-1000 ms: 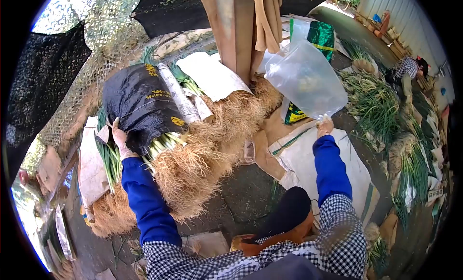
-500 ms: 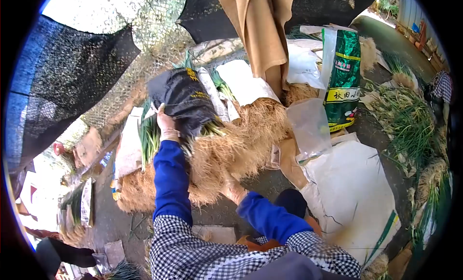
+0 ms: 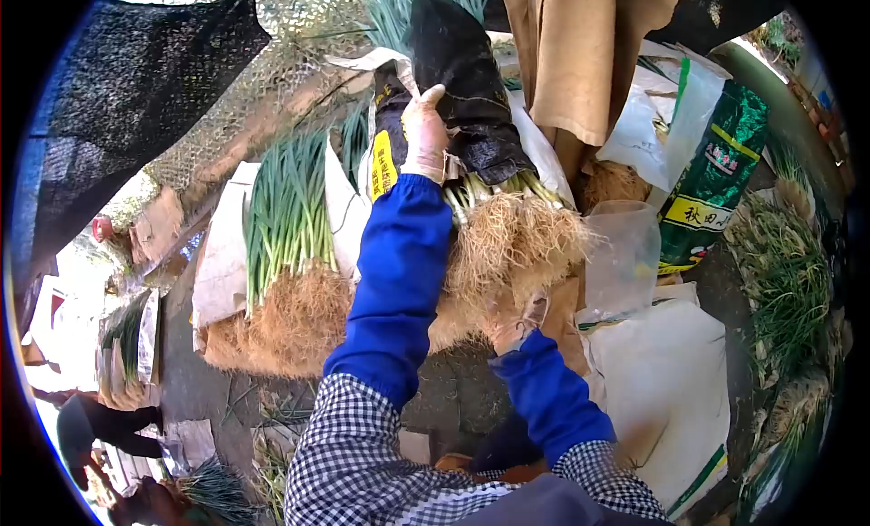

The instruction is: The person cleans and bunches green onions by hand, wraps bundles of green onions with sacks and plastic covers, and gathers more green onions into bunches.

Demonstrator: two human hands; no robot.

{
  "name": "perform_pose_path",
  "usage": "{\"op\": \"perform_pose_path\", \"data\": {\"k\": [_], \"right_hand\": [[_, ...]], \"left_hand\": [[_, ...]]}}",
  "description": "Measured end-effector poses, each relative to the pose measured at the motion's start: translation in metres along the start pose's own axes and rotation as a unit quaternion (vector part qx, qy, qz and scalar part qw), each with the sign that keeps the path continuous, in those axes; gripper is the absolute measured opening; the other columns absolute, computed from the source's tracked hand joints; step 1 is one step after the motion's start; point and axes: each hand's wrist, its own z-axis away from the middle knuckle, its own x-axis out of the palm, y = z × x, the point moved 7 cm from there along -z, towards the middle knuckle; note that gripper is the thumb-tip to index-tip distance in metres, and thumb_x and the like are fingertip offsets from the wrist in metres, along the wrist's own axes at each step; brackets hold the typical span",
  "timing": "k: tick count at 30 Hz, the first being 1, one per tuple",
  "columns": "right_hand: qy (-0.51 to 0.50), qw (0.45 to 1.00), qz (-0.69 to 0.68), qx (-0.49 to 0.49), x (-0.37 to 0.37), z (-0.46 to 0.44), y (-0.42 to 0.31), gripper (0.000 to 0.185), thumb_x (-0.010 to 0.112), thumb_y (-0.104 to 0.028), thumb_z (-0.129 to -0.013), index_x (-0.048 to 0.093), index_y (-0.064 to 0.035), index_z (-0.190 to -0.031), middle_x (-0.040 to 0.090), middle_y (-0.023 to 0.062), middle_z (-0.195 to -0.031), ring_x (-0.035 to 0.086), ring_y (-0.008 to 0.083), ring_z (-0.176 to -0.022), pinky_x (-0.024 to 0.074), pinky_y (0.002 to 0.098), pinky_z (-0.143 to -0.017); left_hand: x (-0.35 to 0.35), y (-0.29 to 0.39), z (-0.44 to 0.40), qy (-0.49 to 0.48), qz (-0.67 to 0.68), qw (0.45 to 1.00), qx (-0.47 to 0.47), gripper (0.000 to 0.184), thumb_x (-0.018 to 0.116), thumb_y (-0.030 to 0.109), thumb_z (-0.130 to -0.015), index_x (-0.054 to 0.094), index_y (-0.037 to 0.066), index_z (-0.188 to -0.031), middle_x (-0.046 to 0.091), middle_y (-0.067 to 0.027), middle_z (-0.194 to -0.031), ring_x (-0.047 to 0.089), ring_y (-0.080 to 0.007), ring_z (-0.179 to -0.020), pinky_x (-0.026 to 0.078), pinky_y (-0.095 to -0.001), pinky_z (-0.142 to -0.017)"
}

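Right hand at tan roots' lower edge, finger closure not determinable, left hand gripping the edge of black wrapping around an onion bundle, bundle directly ahead, green printed bag to its right.

Black bag, upper centre of frame: creased, yellow patch with dark print at its left, wrapped around onions. These lie bunched, root ends toward frame bottom; pale stalks jut past bag's lower edge. Roots tan, stringy, tangled, spread near centre.
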Motion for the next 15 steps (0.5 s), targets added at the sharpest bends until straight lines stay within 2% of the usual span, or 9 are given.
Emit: {"op": "perform_pose_path", "data": {"k": [2, 5, 6, 7, 9, 11, 13, 14, 15], "right_hand": [[0.026, 0.999, 0.020, -0.009, -0.013, -0.012, -0.012, 0.041, 0.040, -0.030, -0.095, 0.042, -0.0054, -0.127, 0.050, 0.0106, -0.124, 0.051, 0.0236, -0.108, 0.0429, 0.0361, -0.090], [0.060, 0.996, 0.058, -0.010, -0.023, -0.019, -0.025, 0.041, 0.041, -0.030, -0.094, 0.043, -0.0043, -0.126, 0.052, 0.0113, -0.122, 0.053, 0.0229, -0.105, 0.0447, 0.0345, -0.087], [0.072, 0.994, 0.076, -0.009, -0.024, -0.019, -0.029, 0.041, 0.042, -0.031, -0.094, 0.043, -0.0039, -0.125, 0.052, 0.0115, -0.121, 0.054, 0.0226, -0.104, 0.0453, 0.0340, -0.086], [0.081, 0.992, 0.101, -0.007, -0.021, -0.016, -0.034, 0.041, 0.042, -0.031, -0.094, 0.044, -0.0035, -0.125, 0.053, 0.0117, -0.120, 0.055, 0.0224, -0.103, 0.0459, 0.0334, -0.085], [0.093, 0.982, 0.165, -0.003, -0.014, -0.002, -0.043, 0.042, 0.043, -0.031, -0.094, 0.044, -0.0027, -0.124, 0.054, 0.0122, -0.119, 0.056, 0.0218, -0.101, 0.0470, 0.0323, -0.083], [0.110, 0.960, 0.257, -0.001, -0.008, 0.038, -0.057, 0.042, 0.044, -0.032, -0.094, 0.045, -0.0019, -0.123, 0.056, 0.0127, -0.117, 0.058, 0.0213, -0.099, 0.0482, 0.0312, -0.081], [0.144, 0.925, 0.345, -0.064, -0.007, 0.118, -0.079, 0.043, 0.045, -0.032, -0.093, 0.045, -0.0011, -0.123, 0.057, 0.0131, -0.116, 0.059, 0.0208, -0.096, 0.0494, 0.0301, -0.079], [0.177, 0.896, 0.381, -0.144, -0.018, 0.177, -0.092, 0.041, 0.043, -0.032, -0.094, 0.048, -0.0004, -0.119, 0.062, 0.0157, -0.104, 0.063, 0.0216, -0.088, 0.0498, 0.0304, -0.079], [0.222, 0.868, 0.392, -0.209, -0.033, 0.244, -0.103, 0.036, 0.045, -0.027, -0.094, 0.052, 0.0022, -0.114, 0.063, 0.0132, -0.098, 0.062, 0.0202, -0.087, 0.0492, 0.0292, -0.077]], "left_hand": [[-0.006, -0.055, -0.017, -0.012, -0.052, 0.998, 0.020, 0.019, 0.063, 0.013, -0.074, 0.063, 0.000, -0.087, 0.063, -0.0071, -0.079, 0.058, -0.0180, -0.062, 0.049, -0.0284, -0.056], [0.023, -0.066, 0.001, 0.020, -0.137, 0.987, -0.082, 0.018, 0.060, 0.015, -0.077, 0.063, 0.000, -0.087, 0.062, -0.0075, -0.079, 0.057, -0.0175, -0.064, 0.048, -0.0290, -0.057], [0.028, -0.071, -0.002, 0.021, -0.101, 0.990, -0.100, 0.018, 0.059, 0.016, -0.078, 0.063, 0.000, -0.087, 0.062, -0.0072, -0.078, 0.056, -0.0173, -0.063, 0.047, -0.0291, -0.059], [0.030, -0.074, -0.010, -0.012, -0.082, 0.993, -0.086, 0.019, 0.059, 0.016, -0.080, 0.062, -0.001, -0.087, 0.062, -0.0066, -0.078, 0.057, -0.0173, -0.064, 0.048, -0.0299, -0.060], [0.020, -0.071, -0.026, -0.016, -0.149, 0.989, 0.020, 0.022, 0.059, 0.018, -0.081, 0.062, -0.002, -0.089, 0.062, -0.0063, -0.077, 0.057, -0.0172, -0.066, 0.047, -0.0298, -0.062], [0.016, -0.074, -0.031, -0.042, -0.115, 0.992, -0.031, 0.024, 0.059, 0.022, -0.083, 0.062, 0.001, -0.094, 0.063, -0.0061, -0.083, 0.058, -0.0177, -0.067, 0.047, -0.0284, -0.063], [0.016, -0.053, -0.015, -0.041, -0.229, 0.970, -0.065, 0.027, 0.058, 0.023, -0.084, 0.062, 0.003, -0.100, 0.063, -0.0098, -0.093, 0.060, -0.0218, -0.077, 0.046, -0.0311, -0.071], [0.004, -0.045, -0.028, -0.131, -0.364, 0.920, 0.064, 0.030, 0.058, 0.024, -0.084, 0.060, 0.003, -0.105, 0.062, -0.0122, -0.099, 0.059, -0.0246, -0.085, 0.045, -0.0327, -0.077], [0.009, -0.043, -0.038, -0.216, -0.474, 0.829, 0.203, 0.034, 0.058, 0.026, -0.083, 0.058, 0.004, -0.109, 0.061, -0.0146, -0.106, 0.058, -0.0274, -0.093, 0.043, -0.0344, -0.083]]}}
